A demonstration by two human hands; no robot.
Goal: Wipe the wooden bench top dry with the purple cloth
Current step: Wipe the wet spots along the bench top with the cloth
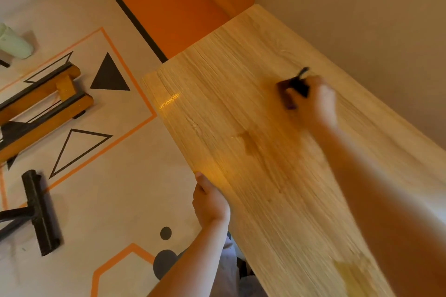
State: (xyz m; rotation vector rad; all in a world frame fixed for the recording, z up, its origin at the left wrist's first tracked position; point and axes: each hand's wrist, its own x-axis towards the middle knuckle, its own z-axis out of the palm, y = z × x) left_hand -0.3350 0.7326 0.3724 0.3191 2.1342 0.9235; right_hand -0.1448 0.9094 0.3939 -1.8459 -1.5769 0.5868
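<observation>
Right hand point(313, 101) is far out on the wooden bench top point(241, 108), near the wall side, fingers bunched round the purple cloth point(293, 87). Cloth reads dark, almost black, wadded under the fingertips and pressed on the wood, with one thin end sticking up past the knuckles. Hand and cloth are both blurred, so finger detail is lost

Left hand point(210, 202) is clamped on the bench's left edge, near the viewer: thumb on the rim, fingers wrapped under and out of sight. Left forearm comes up from the bottom of frame, right forearm crosses the board diagonally

Board surface:
- pale wood grain running lengthwise
- darker patch point(248, 142) mid-board between the two hands; can't tell if damp or just a knot
- yellowish smear point(350, 270) near the bottom right, partly under the right arm
- bright glint point(169, 101) near the far-left corner

Beige wall point(362, 19) runs along the board's right side; orange band point(173, 7) beyond its far end

On the floor point(108, 212), left of the bench: orange line markings, a solid black triangle point(109, 75), an outlined triangle point(72, 149), grey dots point(165, 233). Also a wooden frame with dark rails point(43, 103), a black floor tool head point(41, 212) on a handle, and a pale green container point(14, 43) at the left edge, all well apart from the bench
</observation>
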